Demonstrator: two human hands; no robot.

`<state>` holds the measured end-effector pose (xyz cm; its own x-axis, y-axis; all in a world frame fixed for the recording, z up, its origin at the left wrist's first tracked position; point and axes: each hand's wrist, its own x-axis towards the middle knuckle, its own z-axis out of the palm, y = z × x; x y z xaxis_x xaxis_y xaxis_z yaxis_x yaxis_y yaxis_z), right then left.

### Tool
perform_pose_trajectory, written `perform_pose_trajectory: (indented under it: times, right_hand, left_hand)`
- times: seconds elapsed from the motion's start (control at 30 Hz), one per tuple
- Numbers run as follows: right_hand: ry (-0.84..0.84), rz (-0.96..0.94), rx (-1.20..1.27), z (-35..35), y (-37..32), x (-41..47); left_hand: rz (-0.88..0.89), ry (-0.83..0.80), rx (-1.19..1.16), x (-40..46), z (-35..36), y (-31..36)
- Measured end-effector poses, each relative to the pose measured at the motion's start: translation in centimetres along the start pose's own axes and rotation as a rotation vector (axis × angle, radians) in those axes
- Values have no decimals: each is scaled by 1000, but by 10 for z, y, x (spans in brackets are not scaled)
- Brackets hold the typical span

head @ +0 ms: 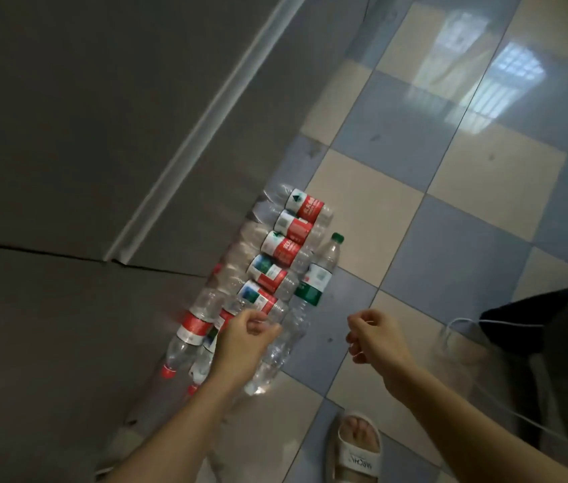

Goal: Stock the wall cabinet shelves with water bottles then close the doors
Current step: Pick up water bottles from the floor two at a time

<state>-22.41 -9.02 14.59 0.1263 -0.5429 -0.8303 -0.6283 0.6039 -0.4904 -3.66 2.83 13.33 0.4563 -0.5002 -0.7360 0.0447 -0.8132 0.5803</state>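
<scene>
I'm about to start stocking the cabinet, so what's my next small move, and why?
Probably lower the left hand onto the nearest red-label bottle and grip it: the bottles lie in a row on the floor, and neither hand, left or right hand, holds one.

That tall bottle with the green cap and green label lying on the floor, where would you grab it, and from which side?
Probably around the labelled middle of the green-label bottle, coming down from above. It lies flat on the tiled floor with red-label bottles close along one side, so only its top and floor-facing side are free. The right hand hovers nearest that open side.
</scene>
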Motion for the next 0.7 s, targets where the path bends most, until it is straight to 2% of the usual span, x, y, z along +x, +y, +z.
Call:
perform_pose_trajectory:
  times: [0.07,0.2,0.3,0.5,0.7]
  right_hand:
    - [-21,23,-42,14,30,31]
    - [-40,18,-109,38,62,91]
    - [-6,-31,-124,56,61,133]
    - [59,-56,-72,83,57,187]
    - [69,2,-133,62,66,193]
  left_hand:
    - [-1,-36,90,22,20,-35]
    - [107,-65,479,60,61,-87]
    - [163,-18,571,81,84,-113]
    - [226,221,602,92,104,-136]
    - [254,195,527,81,102,-146]
